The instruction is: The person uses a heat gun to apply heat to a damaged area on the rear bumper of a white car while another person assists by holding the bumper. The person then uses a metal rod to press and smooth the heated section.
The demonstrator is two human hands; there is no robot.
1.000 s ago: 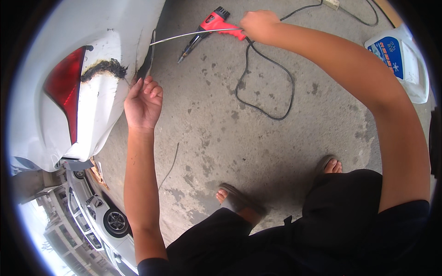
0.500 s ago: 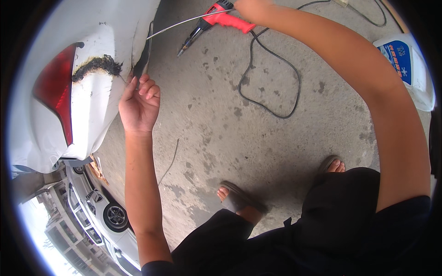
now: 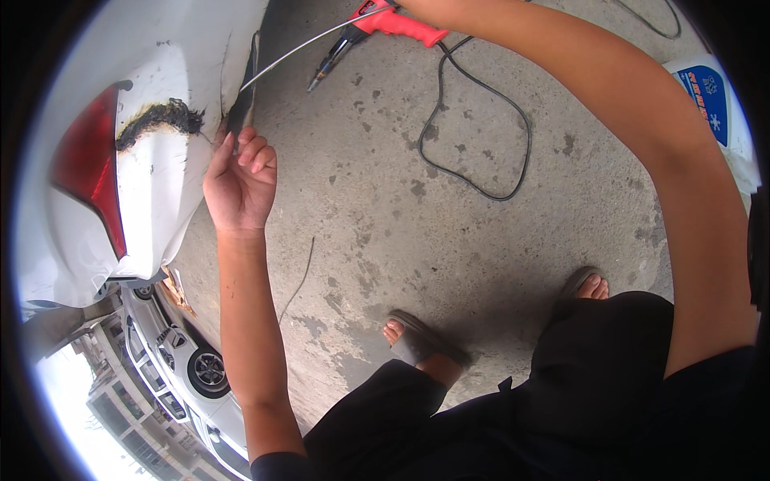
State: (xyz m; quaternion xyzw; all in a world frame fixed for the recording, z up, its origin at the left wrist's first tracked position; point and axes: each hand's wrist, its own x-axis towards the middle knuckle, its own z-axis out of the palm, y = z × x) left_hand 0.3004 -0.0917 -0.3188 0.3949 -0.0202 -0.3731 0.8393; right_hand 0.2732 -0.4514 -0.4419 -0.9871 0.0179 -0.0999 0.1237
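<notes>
At far left, the white car panel (image 3: 168, 184) with its red tail lamp (image 3: 84, 180) carries a charred black patch (image 3: 156, 119). My left hand (image 3: 239, 188), fingers loosely curled and holding nothing, rests at its edge. Up top, the red-handled tool (image 3: 393, 20) sits near my right arm; that hand's grip is out of view.

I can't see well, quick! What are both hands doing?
Left hand: open, fingertips at the white car panel, holding nothing.
Right hand: out of view; its arm reaches to the red-handled tool.
</notes>
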